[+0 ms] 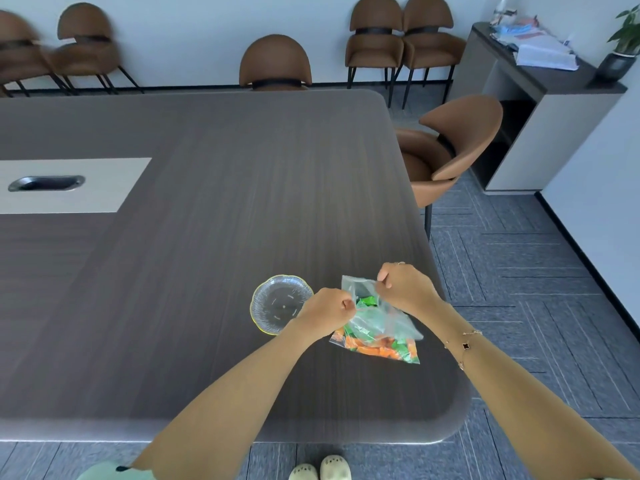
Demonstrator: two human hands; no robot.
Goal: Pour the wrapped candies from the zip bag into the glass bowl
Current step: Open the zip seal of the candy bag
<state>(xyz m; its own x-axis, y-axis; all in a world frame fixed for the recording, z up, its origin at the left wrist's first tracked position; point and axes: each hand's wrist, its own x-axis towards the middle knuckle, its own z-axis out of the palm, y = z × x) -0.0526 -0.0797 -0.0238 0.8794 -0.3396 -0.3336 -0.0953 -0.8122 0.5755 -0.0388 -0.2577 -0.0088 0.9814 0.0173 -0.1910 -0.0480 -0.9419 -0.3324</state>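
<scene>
A clear zip bag [388, 323] lies on the dark wooden table [207, 237] near its right front corner. Orange and green wrapped candies [377, 346] fill its lower end. My left hand [329, 311] pinches the near side of the bag's top edge. My right hand [403, 285] pinches the far side of the same edge, so the mouth is held between both. An empty glass bowl [277, 303] with a scalloped yellow-tinted rim stands just left of the bag, partly covered by my left hand.
A brown chair [446, 150] stands at the table's right edge, others along the back wall. A light inset panel with a cable slot [46, 183] sits far left on the table. A grey cabinet [540, 95] with papers stands at right.
</scene>
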